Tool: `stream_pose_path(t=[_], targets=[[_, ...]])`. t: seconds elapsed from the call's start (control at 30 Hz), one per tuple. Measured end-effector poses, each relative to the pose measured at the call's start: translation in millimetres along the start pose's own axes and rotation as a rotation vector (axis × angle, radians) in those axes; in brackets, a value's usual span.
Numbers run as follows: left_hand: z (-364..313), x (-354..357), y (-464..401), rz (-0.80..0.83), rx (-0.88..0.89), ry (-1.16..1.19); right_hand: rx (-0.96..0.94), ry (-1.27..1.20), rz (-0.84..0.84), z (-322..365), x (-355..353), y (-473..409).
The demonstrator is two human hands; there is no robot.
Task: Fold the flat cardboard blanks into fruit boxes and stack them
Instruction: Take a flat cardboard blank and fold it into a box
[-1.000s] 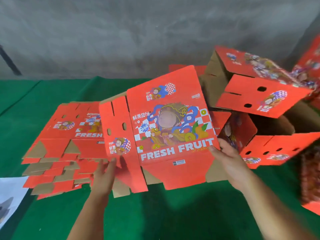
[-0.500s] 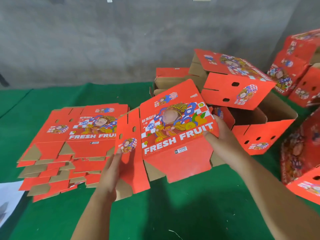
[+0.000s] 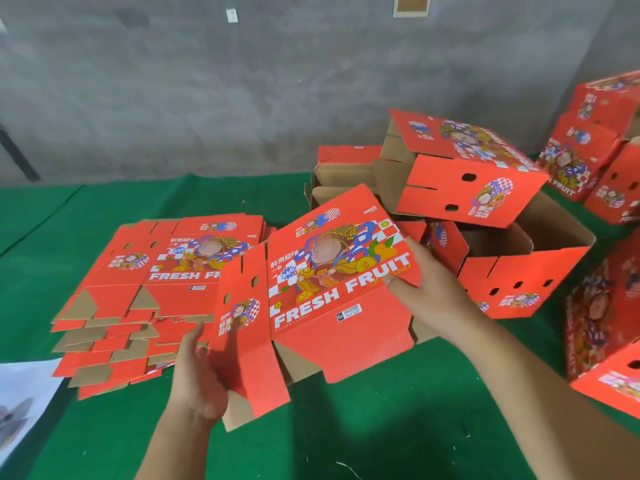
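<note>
I hold a red "FRESH FRUIT" cardboard blank [image 3: 332, 282], partly opened into a box shape, tilted above the green table. My left hand [image 3: 199, 379] presses straight fingers against its narrow side panel near the lower flaps. My right hand [image 3: 429, 289] grips the right edge of the printed face, thumb on top. To the left lies a stack of flat red blanks [image 3: 145, 289]. Folded red boxes [image 3: 464, 174] are piled behind and to the right, some lying on their sides with brown insides showing.
A green cloth covers the table [image 3: 381, 427]. More red boxes [image 3: 595, 143] stand at the far right and one [image 3: 609, 348] near the right edge. A white sheet [image 3: 20, 400] lies at the lower left. A grey wall rises behind.
The view has shifted left and up, bringing the flat stack more into sight. The held blank has tilted and opened a little more, and my right hand has slid along its right edge.
</note>
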State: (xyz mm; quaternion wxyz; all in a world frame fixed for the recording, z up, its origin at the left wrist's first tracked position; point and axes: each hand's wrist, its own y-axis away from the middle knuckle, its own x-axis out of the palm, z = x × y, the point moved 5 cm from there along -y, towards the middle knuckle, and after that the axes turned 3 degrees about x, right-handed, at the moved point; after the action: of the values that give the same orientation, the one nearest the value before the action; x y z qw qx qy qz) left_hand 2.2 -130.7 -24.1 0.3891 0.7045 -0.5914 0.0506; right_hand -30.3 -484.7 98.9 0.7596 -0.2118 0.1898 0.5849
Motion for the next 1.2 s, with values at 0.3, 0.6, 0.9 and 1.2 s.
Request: stream_pose_path(t=[0.3, 0.6, 0.9, 1.2], targets=[[5, -1, -2, 0.001, -0.014, -0.012, 0.237, -0.117, -0.03, -45, -40, 6], [13, 61, 24, 0.05, 0.453, -0.66, 0.484, -0.494, -0.046, -62, 14, 9], [59, 132, 53, 0.691, 0.141, -1.041, 0.457, -0.623, 0.042, -44, 48, 11], [10, 128, 32, 0.339, 0.596, -1.581, 0.52, -0.593, 0.01, -49, 48, 19]])
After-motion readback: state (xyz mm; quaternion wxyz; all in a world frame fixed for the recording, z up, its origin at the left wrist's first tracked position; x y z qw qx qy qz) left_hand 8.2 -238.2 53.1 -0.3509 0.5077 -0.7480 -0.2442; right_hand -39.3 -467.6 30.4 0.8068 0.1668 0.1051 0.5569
